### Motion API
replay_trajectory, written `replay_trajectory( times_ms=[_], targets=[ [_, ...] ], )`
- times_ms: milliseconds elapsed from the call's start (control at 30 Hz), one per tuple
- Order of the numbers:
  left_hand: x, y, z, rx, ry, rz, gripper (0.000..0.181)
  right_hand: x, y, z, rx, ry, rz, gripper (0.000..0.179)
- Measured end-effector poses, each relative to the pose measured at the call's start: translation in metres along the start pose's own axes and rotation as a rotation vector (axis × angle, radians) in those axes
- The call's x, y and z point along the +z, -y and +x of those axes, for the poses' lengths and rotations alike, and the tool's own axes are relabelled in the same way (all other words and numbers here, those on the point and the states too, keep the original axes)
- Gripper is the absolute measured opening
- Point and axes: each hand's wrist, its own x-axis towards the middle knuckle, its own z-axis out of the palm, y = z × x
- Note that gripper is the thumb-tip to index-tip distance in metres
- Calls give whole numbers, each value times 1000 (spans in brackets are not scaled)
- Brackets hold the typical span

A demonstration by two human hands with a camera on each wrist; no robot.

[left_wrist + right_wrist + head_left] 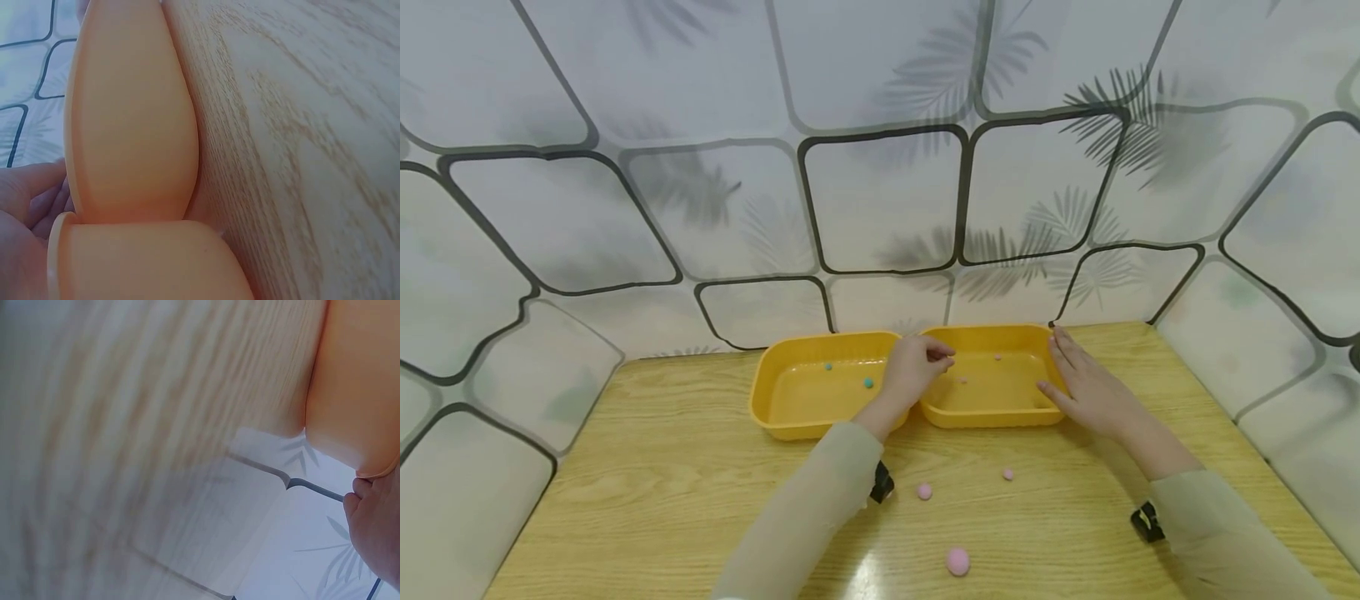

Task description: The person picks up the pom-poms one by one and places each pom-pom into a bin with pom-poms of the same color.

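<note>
Head view: Color kept apart from color on a wood-grain table [647, 467]

A person's left hand [913, 371] hung over the seam where the left-hand yellow tray [797, 404] met the right-hand yellow tray [992, 417], its fingers bent and its thumb drawn in close to them. From where I stood, I could not tell whether anything was pinched there. The right hand [1093, 396] was wide, fingers fairly straight and thumb spread, resting at the outer end of the right-hand yellow tray; the placement looked suited to steadying rather than lifting.

Set end to end against the patterned wall covering [880, 200], the trays left the nearer stretch of table within easy reach. A small teal ball [828, 367] and a larger teal ball [868, 382] sat in the left-hand yellow tray; a far pink ball [997, 357] and a near pink ball [963, 380] lay in the other, an arrangement that suggested division by color. Three more waited outside, between the forearms: a mid-sized pink ball [924, 492], a small pink ball [1008, 474] to its right, and the largest pink ball [957, 562], nearest the person, all well apart and untouched.
</note>
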Motion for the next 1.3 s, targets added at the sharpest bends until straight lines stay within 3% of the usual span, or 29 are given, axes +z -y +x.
replay_trajectory(
  times_ms=[267, 600, 1000, 1300],
  targets=[
    [0, 2, 0, -7, -4, 7, 14, 0, 0, 0, 1, -4, -6, 88],
    [-12, -3, -5, 4, -9, -128, 14, 1, -1, -1, 6, 1, -5, 88],
    [-38, -8, -28, 86, 37, -184, 15, 3, -3, 1, 9, 3, 4, 88],
    [-58, 2, -52, 96, 25, -192, 15, 2, -2, 0, 9, -2, -6, 87]
  ],
)
